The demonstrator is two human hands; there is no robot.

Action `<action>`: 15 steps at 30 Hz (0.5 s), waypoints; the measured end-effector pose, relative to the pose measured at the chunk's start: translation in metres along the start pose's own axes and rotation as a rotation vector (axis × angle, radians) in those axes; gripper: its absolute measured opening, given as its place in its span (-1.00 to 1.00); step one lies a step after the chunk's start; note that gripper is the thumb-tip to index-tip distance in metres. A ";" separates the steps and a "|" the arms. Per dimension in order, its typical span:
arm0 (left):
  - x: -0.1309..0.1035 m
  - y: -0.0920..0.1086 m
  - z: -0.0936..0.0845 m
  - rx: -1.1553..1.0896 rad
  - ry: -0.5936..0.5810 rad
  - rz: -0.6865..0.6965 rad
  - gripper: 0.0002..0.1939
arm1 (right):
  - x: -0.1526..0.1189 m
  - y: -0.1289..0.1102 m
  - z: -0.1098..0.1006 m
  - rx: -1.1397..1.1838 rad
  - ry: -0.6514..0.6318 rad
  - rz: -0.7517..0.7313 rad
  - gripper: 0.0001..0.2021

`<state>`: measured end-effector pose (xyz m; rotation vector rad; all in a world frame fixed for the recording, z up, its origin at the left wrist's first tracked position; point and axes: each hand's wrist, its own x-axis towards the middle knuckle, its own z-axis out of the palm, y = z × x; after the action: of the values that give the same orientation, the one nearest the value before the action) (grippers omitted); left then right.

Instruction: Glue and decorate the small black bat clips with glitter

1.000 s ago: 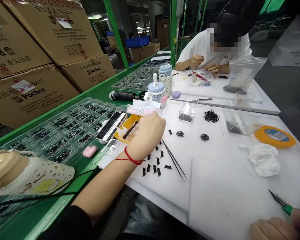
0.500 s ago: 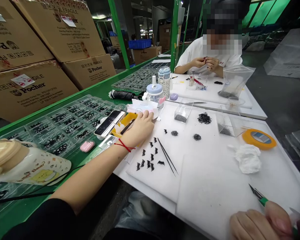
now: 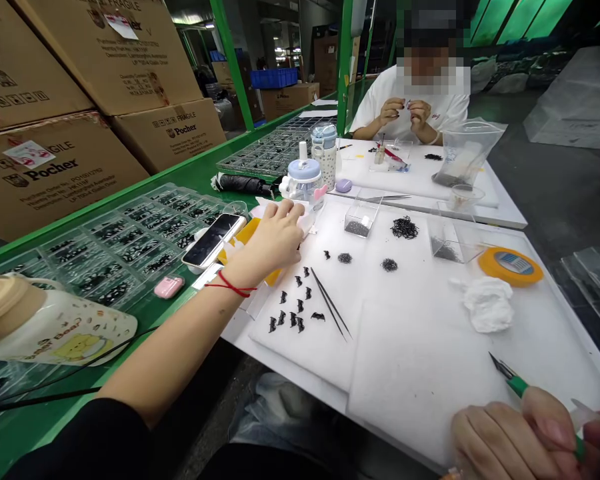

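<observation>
My left hand (image 3: 275, 241) reaches over the yellow tray (image 3: 247, 231) beside a white-and-pink soft pack (image 3: 307, 219). Its fingers are loosely bent and apart; the palm side and fingertips are partly hidden. At the lower right, my right hand (image 3: 510, 433) is closed around a craft knife (image 3: 516, 385) with a green handle, its blade pointing up and left. Several small black bat-shaped pieces (image 3: 300, 306) lie on the white foam sheet (image 3: 405, 373) near my left wrist. Black tweezers (image 3: 330, 303) rest beside them.
Small black piles (image 3: 405, 227), clear boxes (image 3: 361, 217), an orange tape roll (image 3: 510, 265) and crumpled tissue (image 3: 489, 304) lie farther along. A phone (image 3: 214, 241), parts trays (image 3: 125, 233) and a large cup (image 3: 55, 320) stand left. A co-worker (image 3: 415, 100) sits opposite, hands raised.
The view has shifted slightly. My left hand has turned a little, with its fingers raised over the tray and pack. My right hand still grips the knife. The co-worker's hands have moved slightly.
</observation>
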<state>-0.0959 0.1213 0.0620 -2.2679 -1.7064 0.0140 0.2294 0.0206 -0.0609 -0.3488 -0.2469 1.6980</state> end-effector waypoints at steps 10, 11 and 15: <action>-0.055 0.117 -0.032 -0.466 -0.131 0.381 -0.88 | 0.000 0.003 0.061 0.241 -0.218 0.119 -0.58; -0.056 0.123 -0.029 -0.482 -0.162 0.409 -0.87 | -0.001 0.002 0.062 0.250 -0.229 0.114 -0.59; -0.055 0.125 -0.026 -0.526 -0.220 0.453 -0.76 | -0.006 -0.003 0.061 0.263 -0.249 0.075 -0.61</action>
<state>0.0096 0.0327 0.0470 -3.1090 -1.3631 -0.1024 0.2109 0.0174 -0.0020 0.0501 -0.1909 1.8225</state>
